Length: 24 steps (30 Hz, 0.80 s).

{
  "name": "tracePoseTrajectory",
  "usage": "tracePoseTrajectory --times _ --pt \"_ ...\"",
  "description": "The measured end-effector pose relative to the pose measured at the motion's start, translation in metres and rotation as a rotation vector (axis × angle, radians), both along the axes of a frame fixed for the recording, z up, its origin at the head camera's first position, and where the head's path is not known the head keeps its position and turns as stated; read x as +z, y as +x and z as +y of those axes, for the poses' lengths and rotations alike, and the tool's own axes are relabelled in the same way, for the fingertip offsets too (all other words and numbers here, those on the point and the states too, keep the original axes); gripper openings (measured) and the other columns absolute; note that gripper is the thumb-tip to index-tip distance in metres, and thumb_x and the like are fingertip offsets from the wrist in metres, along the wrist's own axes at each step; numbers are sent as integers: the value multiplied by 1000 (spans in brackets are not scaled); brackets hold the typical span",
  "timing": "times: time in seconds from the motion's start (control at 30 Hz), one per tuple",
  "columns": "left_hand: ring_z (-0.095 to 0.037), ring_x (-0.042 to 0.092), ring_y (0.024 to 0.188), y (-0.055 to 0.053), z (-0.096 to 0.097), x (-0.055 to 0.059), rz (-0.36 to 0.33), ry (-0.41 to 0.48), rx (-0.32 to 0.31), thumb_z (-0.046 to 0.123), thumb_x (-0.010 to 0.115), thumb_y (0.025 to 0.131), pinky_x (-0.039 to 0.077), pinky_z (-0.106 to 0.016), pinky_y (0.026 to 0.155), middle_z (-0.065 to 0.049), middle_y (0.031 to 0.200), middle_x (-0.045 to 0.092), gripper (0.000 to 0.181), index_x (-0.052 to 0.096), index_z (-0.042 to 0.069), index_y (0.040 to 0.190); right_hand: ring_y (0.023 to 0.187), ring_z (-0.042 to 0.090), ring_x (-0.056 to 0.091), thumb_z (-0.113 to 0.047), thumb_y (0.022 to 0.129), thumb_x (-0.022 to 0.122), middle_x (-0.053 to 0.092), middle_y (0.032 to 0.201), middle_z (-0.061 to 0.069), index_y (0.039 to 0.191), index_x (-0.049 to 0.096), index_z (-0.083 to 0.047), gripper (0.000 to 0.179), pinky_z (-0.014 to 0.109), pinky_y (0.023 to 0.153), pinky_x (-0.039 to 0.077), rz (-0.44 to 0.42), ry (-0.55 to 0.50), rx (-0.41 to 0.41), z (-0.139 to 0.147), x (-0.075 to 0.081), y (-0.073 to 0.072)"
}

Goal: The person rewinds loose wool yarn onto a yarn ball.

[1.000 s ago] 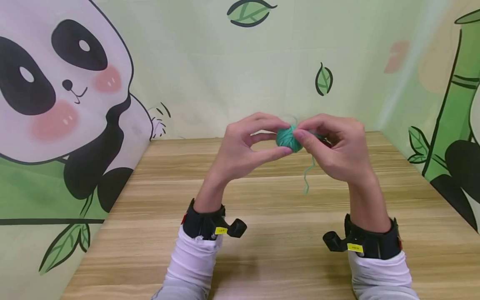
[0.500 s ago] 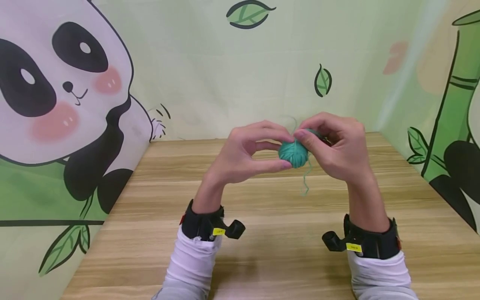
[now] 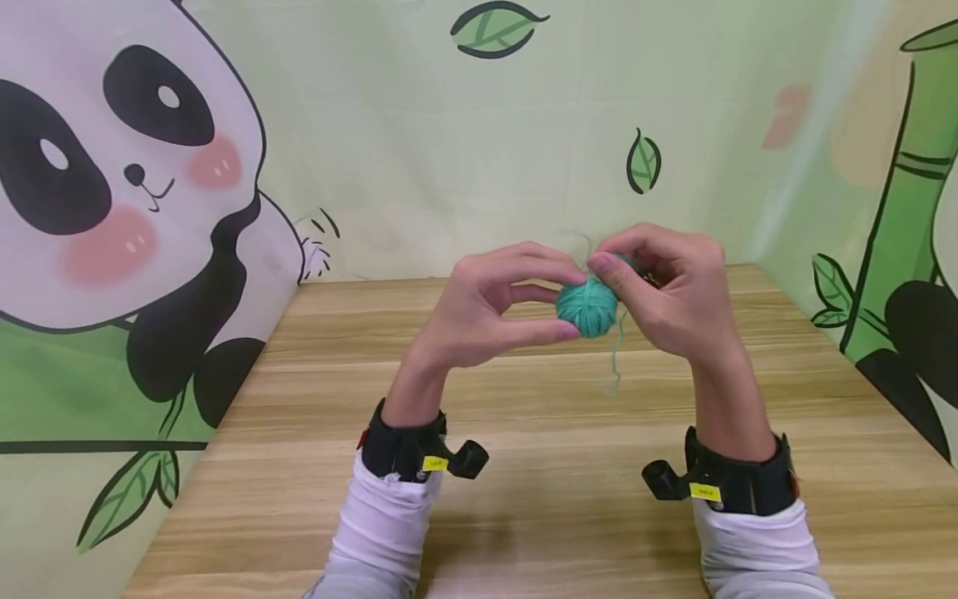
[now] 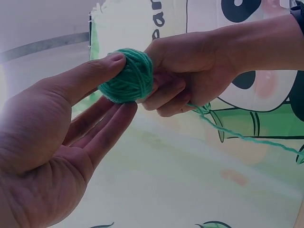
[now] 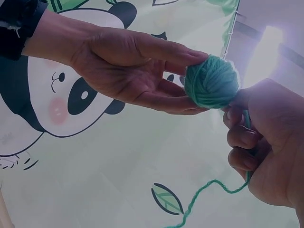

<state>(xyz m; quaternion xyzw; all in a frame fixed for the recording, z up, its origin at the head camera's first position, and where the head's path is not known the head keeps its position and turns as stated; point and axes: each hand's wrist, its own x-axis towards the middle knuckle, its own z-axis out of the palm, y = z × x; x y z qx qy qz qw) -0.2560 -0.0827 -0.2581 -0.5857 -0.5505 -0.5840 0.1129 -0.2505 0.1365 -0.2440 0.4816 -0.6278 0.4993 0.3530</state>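
Note:
A small ball of teal yarn (image 3: 587,309) is held up above the wooden table. My left hand (image 3: 494,308) grips it from the left, thumb below and fingertips on top in the head view. Close at its upper right, my right hand (image 3: 674,287) pinches the yarn strand, its other fingers curled. In the right wrist view the yarn ball (image 5: 212,82) sits between the left thumb and fingers. A loose yarn tail (image 5: 213,183) runs out from under the right hand's curled fingers; the left wrist view shows that yarn tail (image 4: 251,139) too.
Below both hands lies the wood-grain table (image 3: 554,499). A printed cloth backdrop (image 3: 419,166) with pandas, leaves and bamboo rises at its back and sides. Each wrist carries a black strap with a small camera (image 3: 469,459).
The yarn ball has come down a little and turned, with the left hand lowering along with it. The right hand stays almost in place, and the hanging yarn tail has swung slightly.

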Motion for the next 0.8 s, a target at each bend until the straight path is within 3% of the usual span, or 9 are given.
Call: tracePoseTrajectory --times 0.33,0.63,0.8 --pt "-39 61 107 0 -1 1 9 42 -17 -34 75 68 62 -52 89 -36 113 61 48 59 -29 113 47 3 47 -17 98 71 71 73 -6 86 76 10 30 13 39 35 -49 47 -3 1 -3 -5" --pt "-37 61 106 1 -1 2 15 101 33 -35 73 67 62 -52 88 -37 112 60 48 59 -30 112 48 4 45 4 93 68 68 71 -4 88 76 9 11 14 40 35 -60 71 -20 1 -4 -6" --pt "-37 61 105 8 0 9 17 141 65 -38 71 67 62 -54 87 -41 111 59 47 57 -33 111 49 4 45 -8 97 69 63 66 0 89 76 9 20 15 41 35 -65 85 -12 1 -3 -6"
